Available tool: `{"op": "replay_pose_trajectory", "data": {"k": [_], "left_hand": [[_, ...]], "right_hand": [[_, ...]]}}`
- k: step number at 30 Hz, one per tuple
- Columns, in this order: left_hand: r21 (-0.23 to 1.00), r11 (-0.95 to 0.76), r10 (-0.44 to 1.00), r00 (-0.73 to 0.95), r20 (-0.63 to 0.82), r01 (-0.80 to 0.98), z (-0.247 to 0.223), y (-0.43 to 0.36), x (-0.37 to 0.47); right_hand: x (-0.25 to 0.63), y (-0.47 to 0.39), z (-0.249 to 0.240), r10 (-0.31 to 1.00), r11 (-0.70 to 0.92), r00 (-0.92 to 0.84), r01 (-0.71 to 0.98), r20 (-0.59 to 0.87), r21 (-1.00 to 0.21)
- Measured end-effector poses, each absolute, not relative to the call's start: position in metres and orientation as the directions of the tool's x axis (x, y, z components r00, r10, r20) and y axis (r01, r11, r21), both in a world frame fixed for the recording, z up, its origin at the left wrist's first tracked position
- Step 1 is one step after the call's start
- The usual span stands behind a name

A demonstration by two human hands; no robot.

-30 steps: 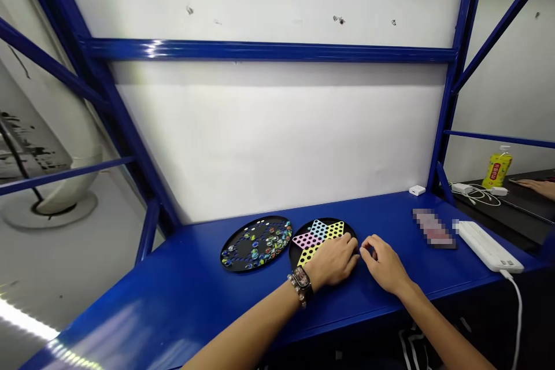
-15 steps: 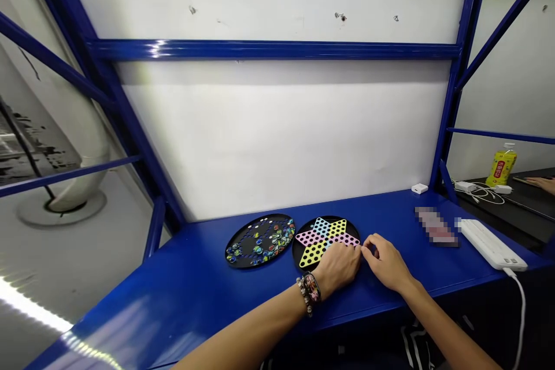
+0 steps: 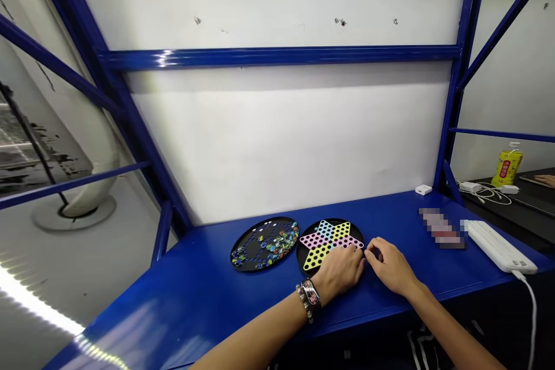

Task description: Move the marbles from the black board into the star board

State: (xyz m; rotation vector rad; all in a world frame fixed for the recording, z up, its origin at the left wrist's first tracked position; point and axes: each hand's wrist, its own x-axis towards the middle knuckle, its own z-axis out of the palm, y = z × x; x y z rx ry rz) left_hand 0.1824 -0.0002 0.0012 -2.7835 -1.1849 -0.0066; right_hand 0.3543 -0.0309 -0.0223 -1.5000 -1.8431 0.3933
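A round black Chinese checkers board (image 3: pixel 317 256) lies on the blue table, its star of pink, blue and yellow points full of holes. My left hand (image 3: pixel 340 269), with a watch and a bead bracelet at the wrist, covers the board's front right part with curled fingers. What its fingertips hold, if anything, is hidden. Just right of the board's rim is my right hand (image 3: pixel 392 266), thumb and fingers bent together and close to the left fingertips; nothing nameable shows in them. To the left sits a black round tray (image 3: pixel 248 238) with many coloured glass marbles (image 3: pixel 282 243).
On the right of the blue table (image 3: pixel 260 306) lie a white power bank (image 3: pixel 498 248) with a cable, a blurred-out flat object (image 3: pixel 440 226) and a small white adapter (image 3: pixel 424 189). A yellow bottle (image 3: pixel 507 165) stands on a dark desk beyond. Blue frame bars surround the table.
The view has shifted slightly, so everything sits a little further right. My hands stay by the board's right edge, with the left fingers turned a little more downward.
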Motion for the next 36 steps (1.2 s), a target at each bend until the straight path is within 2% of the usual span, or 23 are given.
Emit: {"op": "replay_pose_trajectory", "data": {"k": [7,14,18,21,24,27,29,33,36], "left_hand": [[-0.122,-0.753,0.647,0.761,0.041,0.647,0.015,0.002,0.181],[-0.135,-0.763,0.635,0.772,0.026,0.632,0.016,0.008,0.18],[-0.048,-0.758,0.649,0.759,0.051,0.651,0.015,0.011,0.176],[0.091,-0.671,0.741,0.658,0.133,0.736,0.022,0.021,0.159],[0.181,-0.451,0.886,0.415,0.205,0.874,0.034,0.044,0.12],[0.205,-0.216,0.959,0.167,0.231,0.955,0.043,0.07,0.068],[0.193,-0.097,0.978,0.058,0.199,0.976,0.042,0.084,0.037],[0.175,-0.078,0.993,0.061,0.1,0.982,0.031,0.092,0.004],[0.201,-0.103,0.991,0.084,0.101,0.974,0.028,0.088,0.0]], "right_hand": [[0.354,-0.03,-0.023,0.937,0.28,-0.07,0.734,0.342,-0.619],[0.353,-0.031,-0.021,0.936,0.283,-0.069,0.735,0.346,-0.617],[0.352,-0.031,-0.021,0.937,0.281,-0.065,0.727,0.344,-0.626],[0.352,-0.032,-0.02,0.942,0.274,-0.063,0.714,0.331,-0.645],[0.351,-0.033,-0.018,0.948,0.268,-0.069,0.698,0.31,-0.664],[0.35,-0.034,-0.016,0.951,0.265,-0.07,0.69,0.303,-0.674],[0.35,-0.035,-0.016,0.953,0.26,-0.07,0.691,0.295,-0.675],[0.351,-0.035,-0.014,0.958,0.247,-0.074,0.697,0.276,-0.674],[0.352,-0.036,-0.013,0.959,0.247,-0.076,0.702,0.274,-0.668]]}}
